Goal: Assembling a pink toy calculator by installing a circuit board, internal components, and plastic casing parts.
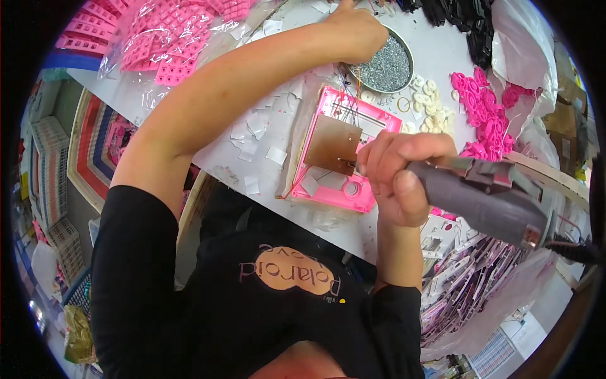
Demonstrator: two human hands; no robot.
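Note:
My right hand (404, 167) is wrapped round a grey electric screwdriver (483, 199), whose front end points left at the workpiece. That workpiece is a pink plastic housing (360, 199) lying on the table, with a brown circuit board (331, 144) inside it and thin wires running up from its far side. The screwdriver's tip is near the board's right edge; whether it touches cannot be made out. Stretched out to the far side, my left hand (356, 35) is over the left rim of a round bowl of small metal screws (386, 66). Its fingertips are mostly hidden at the picture's upper edge.
Cream plastic wheels (432, 101) and pink plastic parts (483, 114) lie right of the bowl. Bagged pink parts (177, 38) fill the far left. Black parts (464, 25) sit at the far right. Paper scraps (276, 155) dot the table; stacked panels (464, 284) stand at near right.

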